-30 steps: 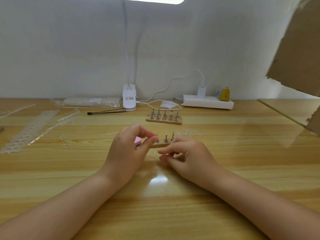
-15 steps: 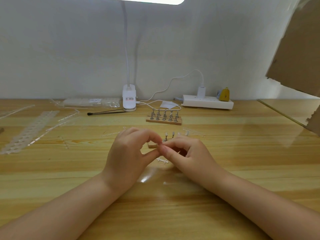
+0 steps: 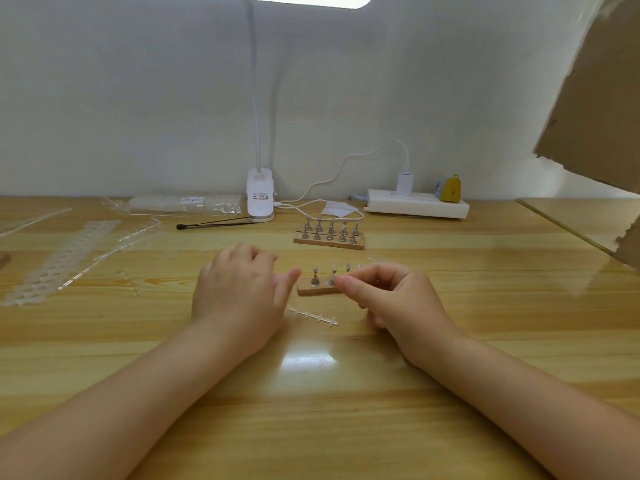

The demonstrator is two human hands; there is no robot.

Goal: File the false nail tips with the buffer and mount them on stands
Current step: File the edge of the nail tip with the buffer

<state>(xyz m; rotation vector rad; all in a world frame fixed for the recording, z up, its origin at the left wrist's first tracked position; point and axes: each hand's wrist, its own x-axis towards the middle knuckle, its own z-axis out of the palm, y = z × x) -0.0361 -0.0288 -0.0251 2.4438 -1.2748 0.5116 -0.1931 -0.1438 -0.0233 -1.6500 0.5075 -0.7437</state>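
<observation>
My right hand [image 3: 398, 303] pinches a small clear nail tip [image 3: 341, 280] between thumb and forefinger, right beside a metal stand [image 3: 331, 273] on the near wooden base [image 3: 310, 290]. Another stand [image 3: 315, 277] on that base is bare. My left hand [image 3: 239, 292] is blurred, just left of the base, with its thumb pointing right. A trace of the pink buffer [image 3: 275, 280] shows between its thumb and curled fingers. A bare clear sprue strip [image 3: 311, 315] lies on the table between my hands.
A second wooden base [image 3: 329, 241] with several stands sits farther back. Strips of nail tips [image 3: 62, 258] lie at the left. Along the wall are a plastic bag [image 3: 183, 204], a lamp clamp [image 3: 260, 199], a black stick [image 3: 214, 223] and a power strip [image 3: 417, 206]. Cardboard [image 3: 595, 98] hangs at the right.
My hands were pressed together half a second ago. My left hand has pulled away to the left, uncovering the sprue strip, while my right hand keeps the tip by the stand.
</observation>
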